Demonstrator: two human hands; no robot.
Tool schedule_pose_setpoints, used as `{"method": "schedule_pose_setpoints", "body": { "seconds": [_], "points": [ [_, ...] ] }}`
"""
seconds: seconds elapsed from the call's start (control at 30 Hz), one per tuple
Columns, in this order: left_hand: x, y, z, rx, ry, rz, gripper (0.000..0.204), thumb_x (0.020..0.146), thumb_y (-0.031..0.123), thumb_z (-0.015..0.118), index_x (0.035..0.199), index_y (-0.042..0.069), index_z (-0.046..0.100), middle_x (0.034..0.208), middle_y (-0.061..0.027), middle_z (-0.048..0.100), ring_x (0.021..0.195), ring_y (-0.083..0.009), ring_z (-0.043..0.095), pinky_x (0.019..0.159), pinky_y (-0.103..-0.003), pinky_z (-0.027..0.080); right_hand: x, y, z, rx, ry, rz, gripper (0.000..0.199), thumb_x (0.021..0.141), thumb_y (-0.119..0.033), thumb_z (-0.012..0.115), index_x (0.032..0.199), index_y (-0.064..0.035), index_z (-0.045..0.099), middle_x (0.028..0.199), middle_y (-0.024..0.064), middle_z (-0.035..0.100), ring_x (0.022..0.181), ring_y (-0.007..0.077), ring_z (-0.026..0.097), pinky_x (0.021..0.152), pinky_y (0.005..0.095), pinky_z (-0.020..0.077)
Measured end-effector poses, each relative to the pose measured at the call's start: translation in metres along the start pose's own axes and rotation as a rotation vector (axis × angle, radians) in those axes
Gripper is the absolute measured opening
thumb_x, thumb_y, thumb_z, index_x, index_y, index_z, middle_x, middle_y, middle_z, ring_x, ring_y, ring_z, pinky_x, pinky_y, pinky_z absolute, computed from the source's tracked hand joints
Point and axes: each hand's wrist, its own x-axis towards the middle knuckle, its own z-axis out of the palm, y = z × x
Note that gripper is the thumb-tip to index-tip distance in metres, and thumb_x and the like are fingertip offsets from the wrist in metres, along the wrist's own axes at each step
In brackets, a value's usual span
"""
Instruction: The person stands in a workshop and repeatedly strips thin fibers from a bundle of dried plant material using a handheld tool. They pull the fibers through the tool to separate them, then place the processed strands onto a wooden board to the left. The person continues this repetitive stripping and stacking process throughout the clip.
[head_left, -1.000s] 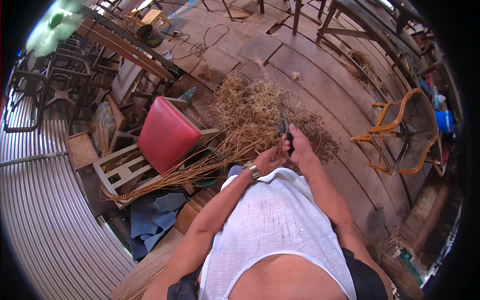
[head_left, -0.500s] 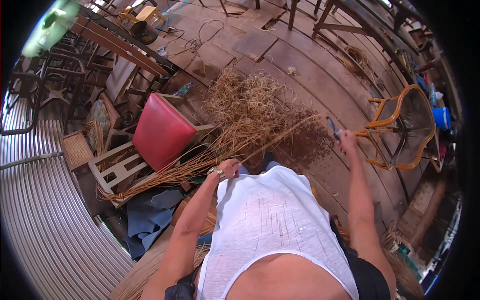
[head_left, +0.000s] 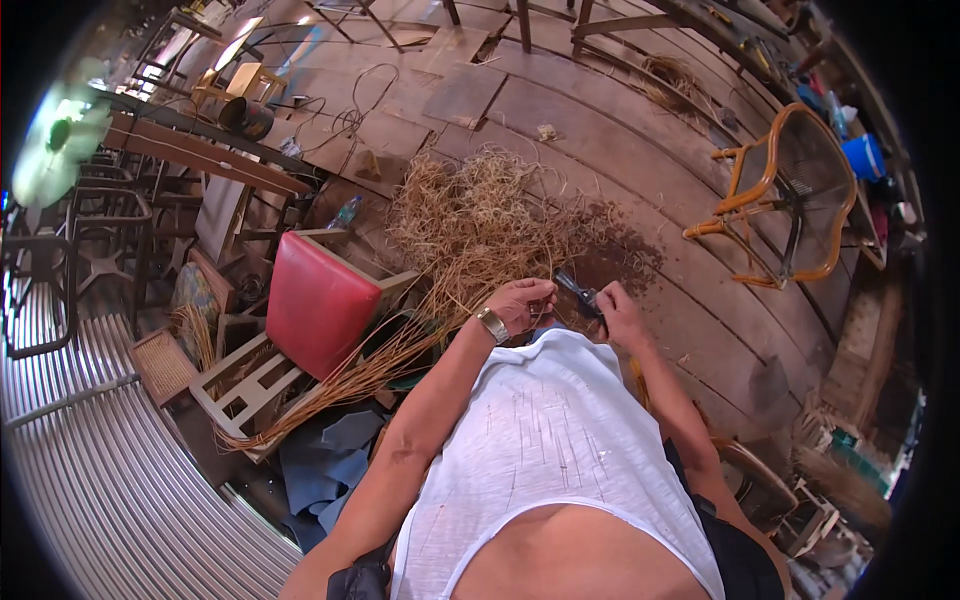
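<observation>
My left hand [head_left: 525,303], with a metal watch [head_left: 492,325] on its wrist, is closed in a pinch just above my lap. What sits between the fingertips is too thin to make out. My right hand [head_left: 622,312] is wrapped round a dark hand tool [head_left: 574,287], whose metallic end points up and left, close by the left fingertips. I cannot tell the tool's exact kind. Long rattan strips [head_left: 345,375] lie in a bundle to the left, over an upturned chair frame. Beyond my hands is a tangled heap of rattan shavings [head_left: 475,205].
A red padded seat [head_left: 320,305] rests on the pale chair frame [head_left: 240,390] at left. A rattan chair [head_left: 775,200] lies at right, a blue bucket [head_left: 863,158] behind it. A green fan [head_left: 60,135], a plastic bottle [head_left: 347,212] and corrugated metal [head_left: 130,480] are on the left.
My right hand has come left and inward with the tool, from far out to beside the left hand. The left hand has moved up and right. The strip stretched between them no longer shows.
</observation>
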Motion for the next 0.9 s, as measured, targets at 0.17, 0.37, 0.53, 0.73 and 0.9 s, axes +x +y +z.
{"method": "schedule_pose_setpoints", "body": {
  "seconds": [0.17, 0.37, 0.53, 0.73, 0.9],
  "points": [
    [-0.008, -0.007, 0.002, 0.17, 0.207, 0.047, 0.012, 0.087, 0.016, 0.069, 0.087, 0.007, 0.062, 0.076, -0.002, 0.064, 0.066, -0.0125, 0.061, 0.062, -0.033, 0.055, 0.002, -0.021, 0.02, 0.14, -0.156, 0.07, 0.015, 0.099, -0.023, 0.049, 0.093, -0.0095, 0.049, 0.062, 0.0029, 0.056, 0.04, 0.0077, 0.048, 0.036, 0.0241, 0.0353],
    [-0.018, -0.027, -0.016, 0.327, 0.241, 0.242, 0.013, 0.087, 0.013, 0.069, 0.086, 0.002, 0.061, 0.07, -0.003, 0.06, 0.056, -0.01, 0.053, 0.051, -0.025, 0.046, 0.019, -0.043, 0.05, 0.151, -0.246, 0.014, 0.017, 0.099, -0.026, 0.05, 0.094, -0.0093, 0.05, 0.064, 0.003, 0.058, 0.041, 0.007, 0.049, 0.037, 0.0232, 0.0364],
    [-0.028, -0.037, -0.027, 0.416, 0.231, 0.29, 0.015, 0.088, 0.014, 0.069, 0.09, 0.0, 0.062, 0.07, -0.0014, 0.059, 0.056, -0.0089, 0.052, 0.049, -0.023, 0.042, 0.029, -0.049, 0.072, 0.043, -0.242, -0.063, 0.018, 0.098, -0.024, 0.053, 0.094, -0.0075, 0.049, 0.063, 0.0037, 0.059, 0.041, 0.0066, 0.049, 0.036, 0.0212, 0.0359],
    [-0.038, -0.056, -0.037, 0.52, 0.323, 0.344, 0.019, 0.09, 0.018, 0.066, 0.095, 0.0, 0.063, 0.073, -0.0025, 0.063, 0.059, -0.0107, 0.056, 0.053, -0.025, 0.046, 0.035, -0.044, 0.074, 0.019, -0.169, -0.034, 0.025, 0.094, -0.025, 0.059, 0.088, -0.0014, 0.054, 0.062, 0.0065, 0.061, 0.041, 0.009, 0.05, 0.037, 0.0247, 0.0387],
    [-0.043, -0.048, -0.017, 1.348, 0.578, 0.848, 0.02, 0.09, 0.024, 0.061, 0.095, 0.005, 0.063, 0.077, -0.0124, 0.064, 0.066, -0.0305, 0.062, 0.059, -0.04, 0.051, 0.035, -0.033, 0.072, 0.044, -0.172, -0.034, 0.029, 0.094, -0.028, 0.061, 0.081, -0.0017, 0.056, 0.06, 0.0058, 0.06, 0.041, 0.0088, 0.051, 0.038, 0.0243, 0.0396]
  ]
}}
